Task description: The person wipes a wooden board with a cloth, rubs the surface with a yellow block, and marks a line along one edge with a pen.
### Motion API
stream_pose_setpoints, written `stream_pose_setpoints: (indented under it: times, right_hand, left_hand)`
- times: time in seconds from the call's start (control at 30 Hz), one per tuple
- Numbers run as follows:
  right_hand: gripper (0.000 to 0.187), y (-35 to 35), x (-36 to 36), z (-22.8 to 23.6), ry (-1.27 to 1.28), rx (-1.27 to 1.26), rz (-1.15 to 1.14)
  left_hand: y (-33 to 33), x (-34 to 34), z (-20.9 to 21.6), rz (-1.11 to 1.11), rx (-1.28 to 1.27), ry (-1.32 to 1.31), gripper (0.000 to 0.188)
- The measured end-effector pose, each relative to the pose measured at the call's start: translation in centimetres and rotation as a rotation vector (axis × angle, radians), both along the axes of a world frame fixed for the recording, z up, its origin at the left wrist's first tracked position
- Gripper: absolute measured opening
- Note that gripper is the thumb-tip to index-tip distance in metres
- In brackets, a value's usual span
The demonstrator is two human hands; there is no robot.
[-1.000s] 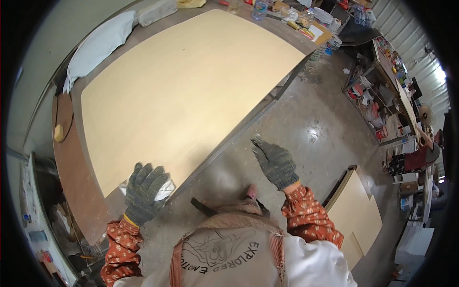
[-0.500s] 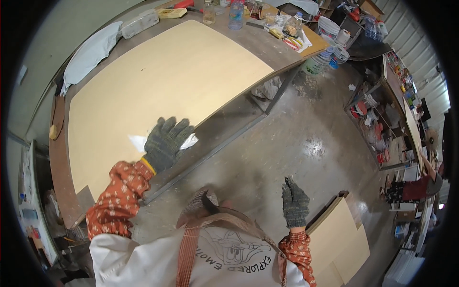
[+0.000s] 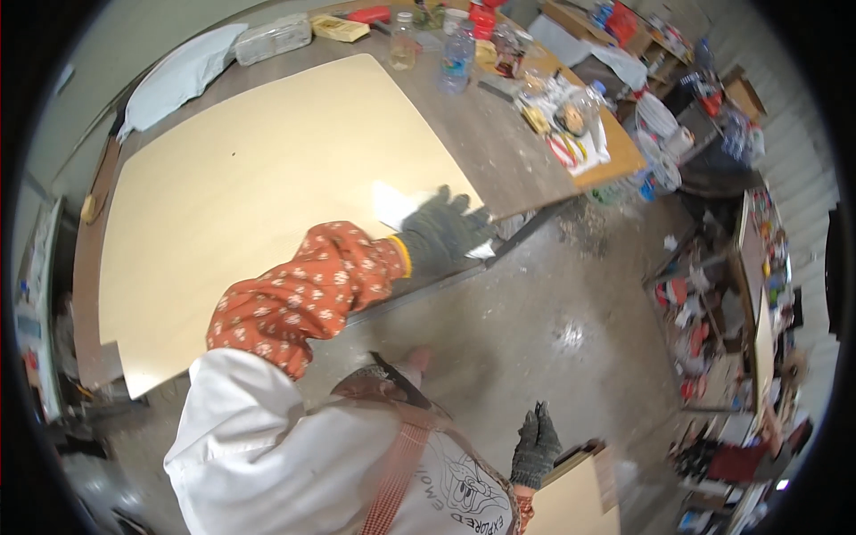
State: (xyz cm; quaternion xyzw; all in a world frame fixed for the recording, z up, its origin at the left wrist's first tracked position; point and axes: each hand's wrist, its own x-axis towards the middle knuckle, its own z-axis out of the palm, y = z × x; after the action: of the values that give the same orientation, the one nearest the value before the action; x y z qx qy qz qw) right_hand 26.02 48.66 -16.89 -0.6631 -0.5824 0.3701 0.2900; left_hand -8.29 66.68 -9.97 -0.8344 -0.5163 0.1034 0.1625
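Observation:
A large cream-coloured board point(image 3: 259, 178) lies flat on the brown table point(image 3: 508, 165). My left hand point(image 3: 437, 234), in a dark knitted glove with a yellow cuff, rests palm down near the board's right front corner, fingers spread. Pressed under it is a white cloth or paper wipe point(image 3: 392, 205), whose ends stick out on both sides. In a similar dark glove, my right hand point(image 3: 537, 450) is low over the floor with its fingers stretched out, beside a stack of cream boards point(image 3: 575, 499). Nothing can be made out in it.
Along the table's far side are bottles point(image 3: 456, 58), a wrapped block point(image 3: 275, 40) and a white sheet point(image 3: 178, 76). Scissors point(image 3: 563, 150) and loose items crowd the right corner. Tubs point(image 3: 655, 156) stand beyond. At the right, a person point(image 3: 740, 459) is near cluttered shelves.
My left hand has slid right along the board's front edge, taking the white wipe with it. The view has turned and shifted, and my right hand now appears lower.

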Motion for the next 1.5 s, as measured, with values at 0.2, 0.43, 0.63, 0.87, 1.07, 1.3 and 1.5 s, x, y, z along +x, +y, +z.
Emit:
stream_pose_setpoints:
  times: [0.2,0.43,0.63,0.87,1.07,1.3,1.5]
  right_hand:
    - [0.031,10.9,1.0,-0.3,0.098,-0.048,-0.026]
    - [0.022,26.3,-6.2,0.1,0.031,0.287,0.476]
    - [0.025,38.9,-14.9,1.9,0.011,0.842,0.926]
    - [0.031,49.0,-22.3,1.5,0.0,0.765,1.172]
    - [0.066,52.6,-28.9,4.1,0.323,0.631,1.087]
    - [0.1,59.4,-41.5,1.5,0.269,0.693,0.875]
    - [0.104,57.6,-45.9,1.2,0.412,0.675,0.844]
  left_hand:
    - [5.1,2.5,-2.3,0.034,-0.02,-0.199,0.036]
    - [0.4,1.3,-0.7,0.108,0.081,-0.15,0.047]
    - [-11.6,-0.6,3.7,0.578,0.133,0.046,0.045]
    - [-24.5,2.2,5.2,1.588,0.456,0.079,0.055]
    - [-32.8,11.8,-3.2,1.804,1.692,-1.248,0.042]
    - [-25.5,21.6,-2.0,2.014,0.892,-0.603,0.033]
    - [-30.5,26.6,-2.9,2.133,0.953,-0.499,0.034]
